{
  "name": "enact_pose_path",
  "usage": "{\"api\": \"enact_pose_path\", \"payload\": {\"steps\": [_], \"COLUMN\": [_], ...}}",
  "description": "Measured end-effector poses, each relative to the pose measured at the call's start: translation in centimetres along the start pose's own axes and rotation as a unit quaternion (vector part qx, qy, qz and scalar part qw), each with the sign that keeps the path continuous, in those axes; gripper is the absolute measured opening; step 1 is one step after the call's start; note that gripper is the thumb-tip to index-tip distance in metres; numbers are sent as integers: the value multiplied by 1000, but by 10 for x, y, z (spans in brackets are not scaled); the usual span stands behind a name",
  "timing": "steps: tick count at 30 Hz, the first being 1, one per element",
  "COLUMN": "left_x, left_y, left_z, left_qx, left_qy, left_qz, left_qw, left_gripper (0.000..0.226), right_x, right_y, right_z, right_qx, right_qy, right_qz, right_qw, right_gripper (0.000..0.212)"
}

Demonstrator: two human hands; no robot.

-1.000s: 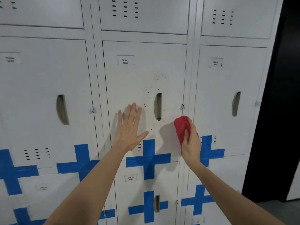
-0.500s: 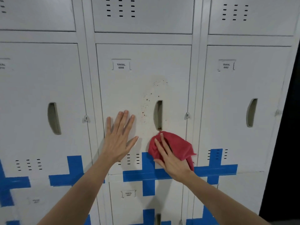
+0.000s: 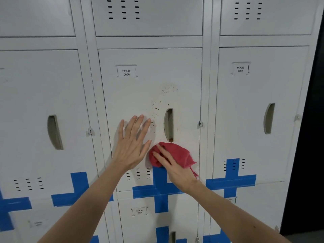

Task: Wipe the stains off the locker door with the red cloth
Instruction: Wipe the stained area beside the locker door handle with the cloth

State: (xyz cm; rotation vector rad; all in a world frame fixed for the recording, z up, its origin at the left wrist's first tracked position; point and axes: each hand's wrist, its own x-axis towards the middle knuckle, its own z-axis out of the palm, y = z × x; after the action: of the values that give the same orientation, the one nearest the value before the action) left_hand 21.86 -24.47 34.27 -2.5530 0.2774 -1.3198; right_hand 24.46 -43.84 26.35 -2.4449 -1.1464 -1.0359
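Pressing flat against the locker door [image 3: 140, 95], the left hand [image 3: 132, 146] has its fingers [image 3: 138, 125] spread wide and holds nothing; the right hand [image 3: 175, 170] lies just right of it, fingers stretched over the red cloth [image 3: 178, 153] and pinning it to the door below the handle slot [image 3: 169, 124]; brown stains [image 3: 157, 106] speckle the paint left of and above that slot; a label [image 3: 126, 72] reads YAKAL 0006; blue tape [image 3: 160, 188] forms a cross at the door's lower edge.
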Motion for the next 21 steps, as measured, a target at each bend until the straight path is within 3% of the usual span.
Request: {"api": "enact_pose_path", "payload": {"steps": [2,4,6,8,11,15,21], "left_x": [5,11,15,15,10,-4,-14], "left_y": [6,14,21,25,26,12,7], "left_z": [-2,-4,-6,-7,-8,-1,5], "left_qx": [2,-5,-11,-11,-3,11,24], "left_qy": [2,7,12,12,8,-6,-1], "left_qz": [2,3,6,6,0,-12,-36], "left_qw": [1000,1000,1000,1000,1000,1000,999], "left_gripper": [64,64,64,64,64,64,67], "right_x": [-3,-4,-5,-9,-16,-27,-25], "right_y": [-6,-11,-10,-6,4,-3,-17], "right_z": [-8,-20,-26,-24,-12,10,27], "right_qx": [109,211,224,159,-22,-108,-167], "right_qy": [70,138,153,135,96,-14,-18], "right_qz": [106,204,226,187,129,101,113], "right_qw": [986,946,935,960,987,989,979], "right_gripper": [75,41,26,25,35,95,104]}}
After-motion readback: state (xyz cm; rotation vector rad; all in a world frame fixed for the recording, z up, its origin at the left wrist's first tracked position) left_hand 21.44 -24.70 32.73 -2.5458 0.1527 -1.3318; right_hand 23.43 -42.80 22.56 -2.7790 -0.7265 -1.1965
